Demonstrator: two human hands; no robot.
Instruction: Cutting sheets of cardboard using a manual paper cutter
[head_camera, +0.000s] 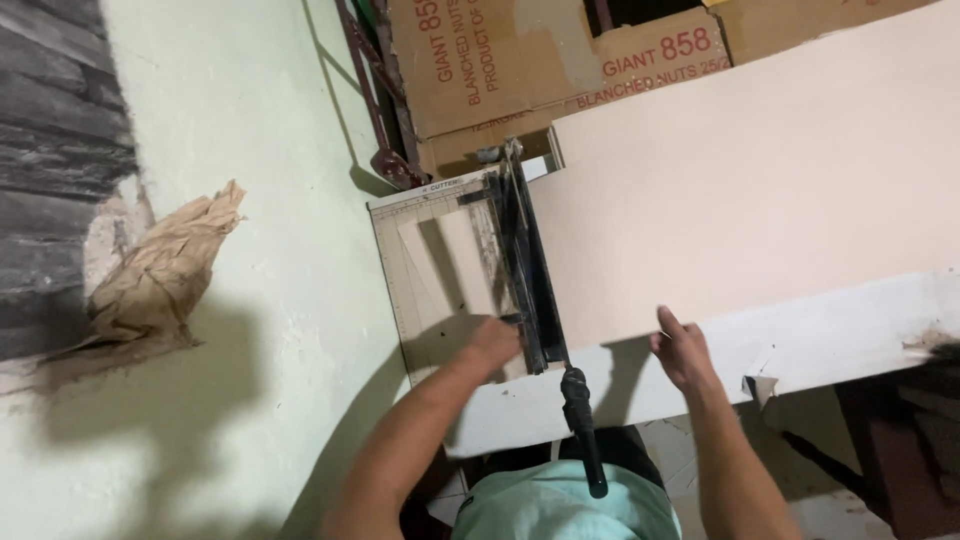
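A paper cutter with a gridded board lies on a white table. Its black blade arm lies down along the board's right side, with a black handle sticking out over the table's near edge. A large beige sheet runs under the blade and spreads right across the table. My left hand rests on the beige strip on the cutter board, close to the blade's near end. My right hand presses on the near edge of the large sheet, fingers curled over it.
Brown cardboard boxes stand behind the cutter. A pale green wall is at left, with crumpled brown paper against it. A dark red metal frame leans beside the boxes. Dark objects sit under the table at right.
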